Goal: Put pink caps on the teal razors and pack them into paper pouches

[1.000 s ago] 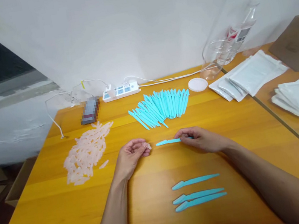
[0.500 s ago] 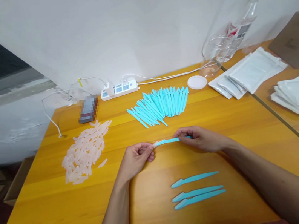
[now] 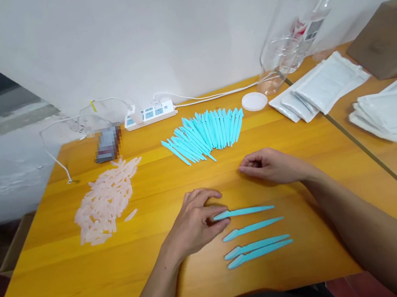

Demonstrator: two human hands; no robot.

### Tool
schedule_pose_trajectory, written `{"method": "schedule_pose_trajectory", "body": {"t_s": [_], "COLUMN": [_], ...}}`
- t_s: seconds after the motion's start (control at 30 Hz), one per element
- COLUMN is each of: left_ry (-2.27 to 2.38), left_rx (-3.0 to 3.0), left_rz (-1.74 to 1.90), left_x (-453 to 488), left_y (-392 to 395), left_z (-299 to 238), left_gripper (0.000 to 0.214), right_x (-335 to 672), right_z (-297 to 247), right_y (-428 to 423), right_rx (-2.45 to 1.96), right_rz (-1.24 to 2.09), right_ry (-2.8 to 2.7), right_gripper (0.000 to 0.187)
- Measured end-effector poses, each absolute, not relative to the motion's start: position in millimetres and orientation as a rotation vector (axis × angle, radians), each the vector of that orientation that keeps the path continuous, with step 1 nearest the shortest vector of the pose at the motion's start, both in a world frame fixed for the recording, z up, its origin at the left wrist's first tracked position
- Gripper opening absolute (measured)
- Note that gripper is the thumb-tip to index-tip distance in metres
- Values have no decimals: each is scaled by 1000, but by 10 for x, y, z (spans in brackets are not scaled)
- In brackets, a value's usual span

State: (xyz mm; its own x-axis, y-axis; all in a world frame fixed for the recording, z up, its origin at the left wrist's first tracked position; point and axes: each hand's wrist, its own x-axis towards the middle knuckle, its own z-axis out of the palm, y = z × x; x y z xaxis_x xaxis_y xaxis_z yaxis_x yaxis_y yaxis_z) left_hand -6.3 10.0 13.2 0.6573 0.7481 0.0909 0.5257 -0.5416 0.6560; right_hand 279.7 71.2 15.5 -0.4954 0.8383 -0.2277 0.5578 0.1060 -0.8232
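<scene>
My left hand (image 3: 198,221) pinches the capped left end of a turquoise plastic blade (image 3: 245,210) that lies flat on the yellow table (image 3: 73,286). Just below it, three more turquoise blades (image 3: 255,240) lie in a row. My right hand (image 3: 273,166) hovers a little above and to the right, fingers curled loosely together with nothing in them. Beyond the hands, a fan of several turquoise blades (image 3: 206,136) is spread out. A heap of pale pink caps (image 3: 106,200) lies at the left.
At the back edge are a white power strip (image 3: 149,113) with cables, a blurred phone (image 3: 107,143), a white lid (image 3: 254,101) and a clear bottle (image 3: 291,46). White pouches (image 3: 319,85) and a cardboard box (image 3: 389,38) sit on the adjoining table at right.
The blade held between both hands now lies on the table above the row. My right hand has let go of it and drawn back. My left hand has moved down with it.
</scene>
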Motion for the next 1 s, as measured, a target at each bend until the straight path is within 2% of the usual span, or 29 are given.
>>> {"method": "schedule_pose_trajectory", "body": {"t_s": [0.13,0.33,0.43,0.53,0.67,0.83,0.93,1.0], "left_ry": [910,814,1038,1519,2213,2283,2251,2191], "left_rx": [2293,2295,2250,2201,2205,2160,2083,1951], "left_rz": [363,333,480,643,516,236,322,462], "left_x": [0,93,-194,-786,-1574,-1837,-1753,-1654], "left_y": [50,7,51,48,-98,-236,-210,-150], "left_z": [191,265,327,328,203,84,101,127], "left_gripper": [30,23,30,30,32,31,31,33], "right_x": [2786,2462,2078,1615,1139,958,1025,1159], "right_z": [91,116,171,212,168,60,99,147], "right_y": [740,793,906,1062,1291,1492,1514,1480], "right_rx": [-1428,-1532,-1514,-1553,-1598,-1695,-1705,-1684], "right_rz": [1224,865,655,571,571,643,642,605], "right_ry": [-2052,-2038,-2124,-2221,-2273,-2232,-2167,-2129], "right_gripper": [37,29,26,30,35,36,23,25]}}
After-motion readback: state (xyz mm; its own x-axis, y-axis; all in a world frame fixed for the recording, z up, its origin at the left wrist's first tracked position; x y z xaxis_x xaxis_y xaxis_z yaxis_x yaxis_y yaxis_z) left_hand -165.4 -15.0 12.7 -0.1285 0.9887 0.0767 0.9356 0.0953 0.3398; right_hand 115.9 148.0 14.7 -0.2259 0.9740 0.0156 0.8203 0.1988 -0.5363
